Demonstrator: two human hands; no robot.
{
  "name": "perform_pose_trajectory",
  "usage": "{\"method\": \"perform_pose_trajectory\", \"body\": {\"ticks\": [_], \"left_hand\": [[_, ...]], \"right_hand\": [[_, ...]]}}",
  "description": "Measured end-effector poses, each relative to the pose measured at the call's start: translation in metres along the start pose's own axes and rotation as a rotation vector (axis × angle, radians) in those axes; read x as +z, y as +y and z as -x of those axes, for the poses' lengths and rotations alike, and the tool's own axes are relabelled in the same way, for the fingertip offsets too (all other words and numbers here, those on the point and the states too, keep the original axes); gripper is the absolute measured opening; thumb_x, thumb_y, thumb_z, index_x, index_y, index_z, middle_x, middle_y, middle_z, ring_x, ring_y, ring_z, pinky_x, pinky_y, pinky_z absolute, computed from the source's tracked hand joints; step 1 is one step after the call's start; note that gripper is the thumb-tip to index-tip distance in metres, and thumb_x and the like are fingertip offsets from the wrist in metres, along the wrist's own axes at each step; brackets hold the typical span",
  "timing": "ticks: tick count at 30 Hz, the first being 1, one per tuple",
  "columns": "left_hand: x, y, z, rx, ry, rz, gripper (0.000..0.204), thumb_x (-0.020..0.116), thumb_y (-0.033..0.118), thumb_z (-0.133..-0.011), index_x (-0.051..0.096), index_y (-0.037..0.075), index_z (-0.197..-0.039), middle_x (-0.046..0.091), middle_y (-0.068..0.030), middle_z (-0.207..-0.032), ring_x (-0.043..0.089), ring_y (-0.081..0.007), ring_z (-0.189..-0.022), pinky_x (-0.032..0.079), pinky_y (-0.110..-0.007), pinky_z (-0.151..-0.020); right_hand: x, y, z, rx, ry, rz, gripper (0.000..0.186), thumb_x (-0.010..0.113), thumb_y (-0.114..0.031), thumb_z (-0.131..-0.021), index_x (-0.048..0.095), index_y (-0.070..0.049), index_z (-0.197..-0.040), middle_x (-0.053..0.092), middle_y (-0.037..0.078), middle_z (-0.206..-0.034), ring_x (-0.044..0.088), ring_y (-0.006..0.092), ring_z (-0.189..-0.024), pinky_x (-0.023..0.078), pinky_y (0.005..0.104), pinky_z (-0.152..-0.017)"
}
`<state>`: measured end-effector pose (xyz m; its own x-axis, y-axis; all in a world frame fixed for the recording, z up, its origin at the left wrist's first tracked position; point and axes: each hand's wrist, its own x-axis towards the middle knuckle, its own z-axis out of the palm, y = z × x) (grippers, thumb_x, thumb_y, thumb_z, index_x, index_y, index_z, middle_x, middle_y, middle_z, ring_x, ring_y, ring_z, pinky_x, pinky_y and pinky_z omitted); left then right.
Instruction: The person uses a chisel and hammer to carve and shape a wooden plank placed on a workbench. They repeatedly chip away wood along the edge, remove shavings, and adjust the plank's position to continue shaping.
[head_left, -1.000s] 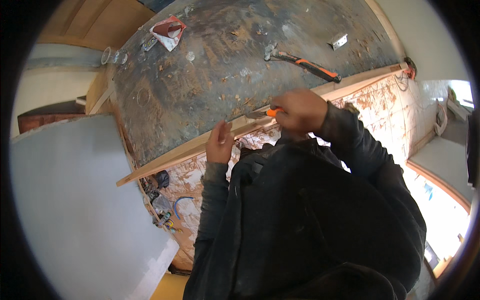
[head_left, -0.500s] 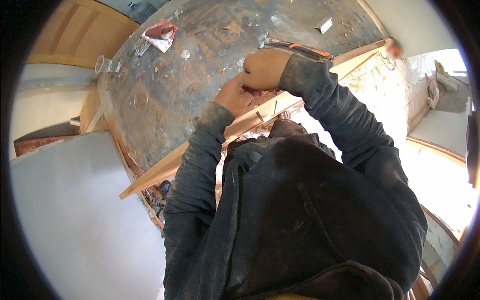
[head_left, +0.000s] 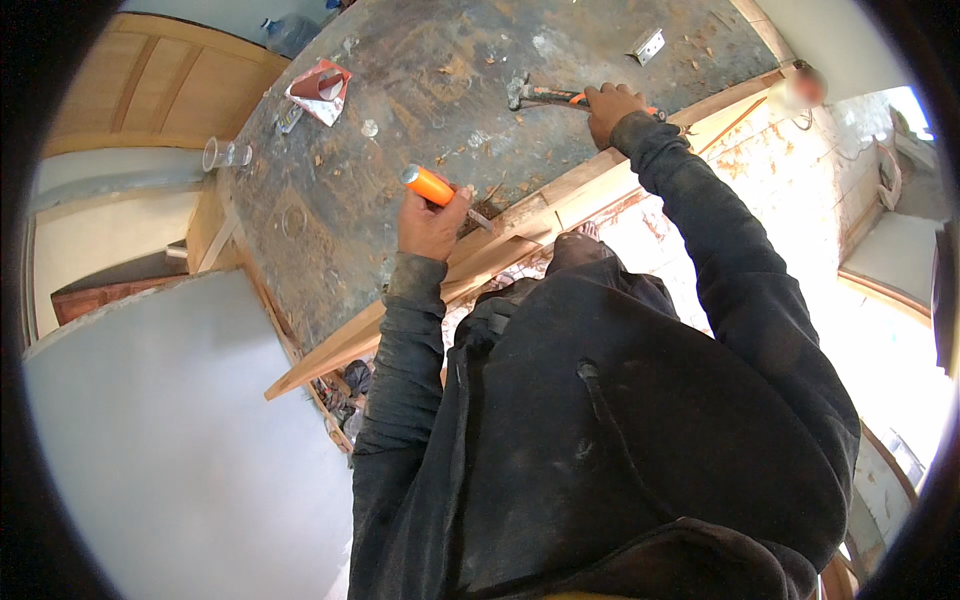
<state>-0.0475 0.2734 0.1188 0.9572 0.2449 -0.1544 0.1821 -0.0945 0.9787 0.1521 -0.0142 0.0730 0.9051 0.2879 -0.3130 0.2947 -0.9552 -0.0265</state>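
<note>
My left hand point(head_left: 430, 225) is closed around the orange handle of a chisel point(head_left: 428, 186), whose butt points up and to the left. The chisel's blade reaches right toward a long wooden board point(head_left: 335, 352) on the near edge of the table; whether its tip touches the wood I cannot tell. Farther right, my right hand point(head_left: 611, 108) has its fingers wrapped over the black and orange handle of a hammer point(head_left: 545, 94). The hammer's head is to the left, at the tabletop. My palm hides part of the handle.
The worn tabletop point(head_left: 400, 120) carries wood chips, a metal hinge point(head_left: 648, 46) at the far right and a red and white folded packet point(head_left: 320, 92) at the far left. A clear plastic cup point(head_left: 228, 153) lies at the left edge. Behind stands a blue water jug point(head_left: 290, 36).
My hands were together over the board and are now apart. The right has moved right onto the hammer, while the left has shifted slightly left, with the chisel now visible in it.
</note>
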Motion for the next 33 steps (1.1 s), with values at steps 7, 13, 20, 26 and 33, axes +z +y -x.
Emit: {"method": "perform_pose_trajectory", "body": {"ticks": [7,13,20,26,33], "left_hand": [[0.018,0.012,0.013,0.044,0.094,-0.158,0.029,0.08,0.013,-0.088,0.056,0.002,-0.102,0.063,-0.0034,-0.088,0.061,-0.0115,-0.078,0.052,-0.029,-0.073],[0.022,0.015,0.022,0.061,0.128,-0.066,0.03,0.081,0.015,-0.087,0.057,0.003,-0.101,0.063,-0.0028,-0.088,0.06,-0.0112,-0.079,0.051,-0.029,-0.073],[0.019,0.017,0.023,0.048,0.111,-0.237,0.03,0.083,0.017,-0.087,0.058,0.005,-0.099,0.063,-0.0017,-0.088,0.059,-0.0115,-0.08,0.051,-0.029,-0.075],[0.018,0.018,0.025,0.068,0.12,-0.164,0.03,0.084,0.017,-0.085,0.06,0.004,-0.098,0.063,-0.0017,-0.088,0.059,-0.0115,-0.08,0.05,-0.029,-0.074],[0.018,0.015,0.026,0.077,0.119,-0.212,0.028,0.084,0.016,-0.086,0.061,0.004,-0.096,0.063,-0.0017,-0.088,0.059,-0.011,-0.079,0.05,-0.029,-0.073]], "right_hand": [[0.011,0.011,-0.019,-0.049,-0.003,-0.115,0.03,0.06,-0.024,-0.09,0.065,-0.009,-0.117,0.069,0.017,-0.106,0.067,0.0363,-0.103,0.052,0.0491,-0.091],[-0.004,-0.006,0.007,0.024,-0.102,-0.314,0.042,0.06,-0.04,-0.092,0.068,-0.003,-0.11,0.073,0.016,-0.091,0.073,0.0274,-0.082,0.056,0.0429,-0.076],[-0.025,-0.016,0.049,-0.195,-0.035,-0.909,0.047,0.066,-0.045,-0.085,0.071,0.0,-0.095,0.066,0.012,-0.071,0.067,0.0252,-0.062,0.052,0.0397,-0.061],[-0.051,-0.033,0.079,-0.308,0.099,-0.921,0.036,0.065,-0.032,-0.083,0.066,0.003,-0.09,0.058,0.016,-0.071,0.056,0.0276,-0.064,0.044,0.0432,-0.063],[-0.056,-0.04,0.097,-0.294,0.026,-0.964,0.036,0.064,-0.031,-0.084,0.065,0.004,-0.089,0.057,0.016,-0.07,0.055,0.027,-0.063,0.044,0.0422,-0.062]]}}
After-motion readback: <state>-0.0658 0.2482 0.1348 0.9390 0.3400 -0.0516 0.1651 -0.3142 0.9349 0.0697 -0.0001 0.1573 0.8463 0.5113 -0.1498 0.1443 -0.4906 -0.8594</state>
